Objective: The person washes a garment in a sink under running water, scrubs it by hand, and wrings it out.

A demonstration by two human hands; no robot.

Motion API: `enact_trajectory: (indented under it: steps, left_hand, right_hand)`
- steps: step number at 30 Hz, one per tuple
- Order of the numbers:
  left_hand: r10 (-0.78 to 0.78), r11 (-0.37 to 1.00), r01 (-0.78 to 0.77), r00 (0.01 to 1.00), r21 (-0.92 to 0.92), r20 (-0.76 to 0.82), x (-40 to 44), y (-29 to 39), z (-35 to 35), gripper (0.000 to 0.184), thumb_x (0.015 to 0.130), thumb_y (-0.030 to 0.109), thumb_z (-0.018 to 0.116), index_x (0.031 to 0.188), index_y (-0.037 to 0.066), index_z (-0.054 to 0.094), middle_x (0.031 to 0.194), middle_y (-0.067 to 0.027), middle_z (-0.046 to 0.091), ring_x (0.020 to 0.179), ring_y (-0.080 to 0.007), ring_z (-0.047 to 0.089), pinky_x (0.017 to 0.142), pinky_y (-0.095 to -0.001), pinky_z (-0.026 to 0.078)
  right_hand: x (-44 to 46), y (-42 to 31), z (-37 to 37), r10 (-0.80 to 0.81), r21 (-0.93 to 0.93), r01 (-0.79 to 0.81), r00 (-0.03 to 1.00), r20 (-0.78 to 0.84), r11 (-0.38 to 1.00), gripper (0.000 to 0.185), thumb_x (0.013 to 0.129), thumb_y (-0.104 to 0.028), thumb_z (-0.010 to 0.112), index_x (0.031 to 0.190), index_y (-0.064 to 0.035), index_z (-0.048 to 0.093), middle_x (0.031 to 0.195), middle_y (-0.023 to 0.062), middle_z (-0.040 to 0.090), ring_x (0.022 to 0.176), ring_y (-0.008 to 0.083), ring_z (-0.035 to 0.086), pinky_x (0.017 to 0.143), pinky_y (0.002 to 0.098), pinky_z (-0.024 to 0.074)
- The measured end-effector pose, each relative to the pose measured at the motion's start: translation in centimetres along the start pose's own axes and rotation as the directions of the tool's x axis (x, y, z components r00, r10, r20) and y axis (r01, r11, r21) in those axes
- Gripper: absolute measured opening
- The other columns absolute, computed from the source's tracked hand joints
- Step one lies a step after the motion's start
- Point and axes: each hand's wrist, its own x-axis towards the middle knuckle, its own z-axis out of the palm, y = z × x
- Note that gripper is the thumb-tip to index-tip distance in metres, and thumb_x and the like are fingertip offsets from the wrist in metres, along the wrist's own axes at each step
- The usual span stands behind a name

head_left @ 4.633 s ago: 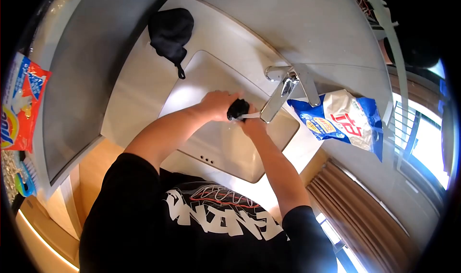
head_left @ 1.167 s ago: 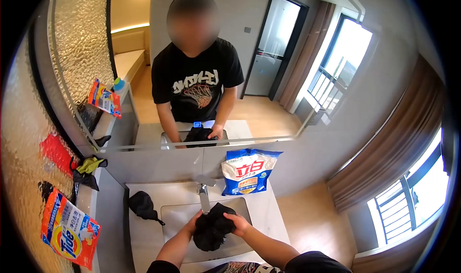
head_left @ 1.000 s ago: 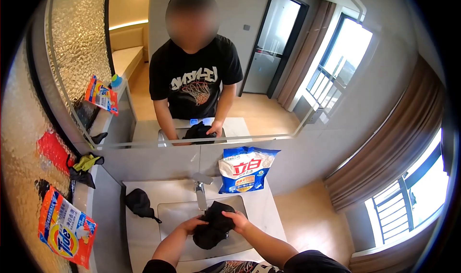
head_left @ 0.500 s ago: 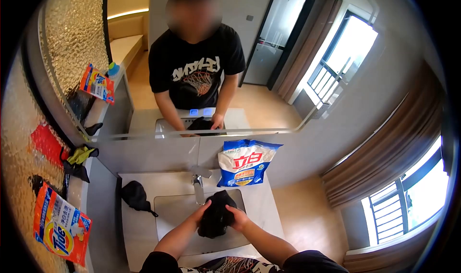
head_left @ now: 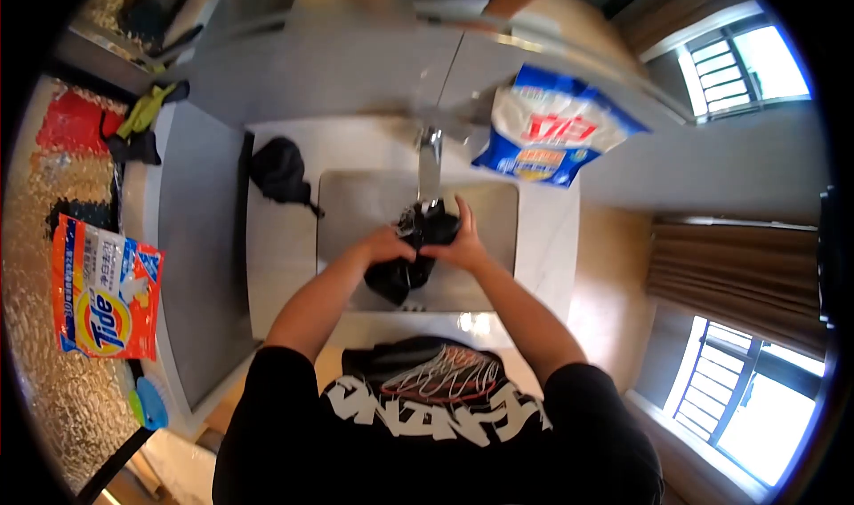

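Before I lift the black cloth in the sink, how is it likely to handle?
Likely floppy: the black cloth bunches and folds between the left hand and right hand. Probably heavy for its size, since it looks wet and shiny under the tap. That wet look suggests it may be slippery too.

I grip a black cloth, crumpled and wet-looking, bunched between my left hand and right hand, over the sink, its upper part under the faucet.
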Motion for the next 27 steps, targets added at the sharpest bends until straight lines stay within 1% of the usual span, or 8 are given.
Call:
enact_trajectory:
  steps: [4,6,10,14,20,22,24,27]
  left_hand:
    - [0.129,0.964,-0.125,0.992,-0.234,0.000,-0.5,-2.2,-1.3,0.061,0.062,0.016,0.084,0.117,0.001,0.063,0.107,-0.0123,0.069,0.098,-0.0251,0.066,0.090,-0.0369,0.052]
    - [0.041,0.937,-0.042,0.999,-0.346,-0.009,-1.2,-2.5,-2.3,0.062,0.066,0.015,0.083,0.121,0.001,0.060,0.110,-0.0123,0.068,0.099,-0.0248,0.065,0.091,-0.0367,0.052]
    - [-0.113,0.843,0.030,0.986,-0.537,-0.124,-2.8,-2.3,-2.6,0.056,0.075,0.018,0.080,0.123,0.000,0.058,0.111,-0.0128,0.066,0.100,-0.0242,0.065,0.091,-0.0358,0.052]
    - [0.046,0.963,-0.159,0.892,-0.217,-0.450,-2.4,-2.6,-1.2,0.066,0.074,0.033,0.084,0.121,-0.004,0.058,0.107,-0.0135,0.068,0.094,-0.0250,0.066,0.086,-0.0350,0.052]
    - [-0.297,0.918,-0.051,0.567,-0.392,-0.768,-2.7,-3.7,1.2,0.086,0.075,0.044,0.082,0.133,-0.006,0.044,0.126,-0.0167,0.057,0.110,-0.0283,0.059,0.093,-0.0369,0.047]
    - [-0.420,0.675,-0.040,0.801,-0.737,-0.427,-3.0,-2.7,1.5,0.087,0.080,0.066,0.064,0.138,0.005,0.044,0.134,-0.0128,0.053,0.119,-0.0293,0.055,0.100,-0.0431,0.043]
    - [-0.240,0.222,0.057,0.971,-0.973,0.002,-3.9,0.1,2.2,0.084,0.083,0.074,0.052,0.138,0.011,0.047,0.134,-0.0100,0.055,0.121,-0.0295,0.055,0.102,-0.0467,0.042]
    - [-0.092,0.073,-0.100,0.990,-0.992,-0.106,0.0,-0.1,2.9,0.062,0.091,0.063,0.048,0.128,0.014,0.058,0.124,-0.0098,0.063,0.116,-0.0307,0.059,0.102,-0.0504,0.046]
  right_hand:
    - [1.5,1.7,3.2,0.140,0.578,-0.543,0.791,0.595,0.609,0.087,0.068,-0.042,0.087,0.137,-0.0111,0.042,0.115,0.0107,0.062,0.103,0.0265,0.063,0.083,0.0404,0.0531]
    - [2.0,0.1,4.9,0.092,0.584,-0.766,0.624,0.776,0.268,0.067,0.075,-0.041,0.081,0.129,-0.0129,0.052,0.103,0.0044,0.067,0.087,0.0195,0.067,0.067,0.0348,0.0542]
    - [3.4,-2.4,6.1,0.183,0.472,-0.875,0.484,0.856,0.108,0.045,0.078,-0.042,0.077,0.112,-0.0157,0.065,0.100,0.0016,0.069,0.076,0.0151,0.066,0.055,0.0289,0.0470]
    - [4.6,-1.5,8.8,0.178,0.589,-0.804,0.594,0.785,0.085,0.060,0.081,-0.053,0.072,0.120,-0.0086,0.063,0.110,0.0073,0.069,0.096,0.0226,0.067,0.084,0.0376,0.0538]
    - [5.8,-2.0,8.4,0.309,0.763,-0.590,0.801,0.512,0.265,0.064,0.082,-0.051,0.072,0.119,-0.0006,0.061,0.109,0.0114,0.066,0.099,0.0217,0.064,0.087,0.0350,0.0510]
    - [5.8,-1.9,8.5,0.371,0.791,-0.586,0.784,0.498,0.177,0.061,0.086,-0.054,0.065,0.118,-0.0017,0.062,0.108,0.0107,0.066,0.098,0.0214,0.063,0.087,0.0355,0.0511]
    - [5.3,-3.1,7.1,0.473,0.805,-0.594,0.712,0.519,0.011,0.059,0.088,-0.054,0.061,0.115,-0.0008,0.063,0.103,0.0104,0.067,0.095,0.0209,0.064,0.086,0.0348,0.0515]
    - [3.4,-5.1,4.8,0.451,0.767,-0.642,0.686,0.572,0.004,0.065,0.087,-0.054,0.062,0.117,0.0032,0.061,0.104,0.0125,0.066,0.094,0.0200,0.064,0.087,0.0340,0.0515]
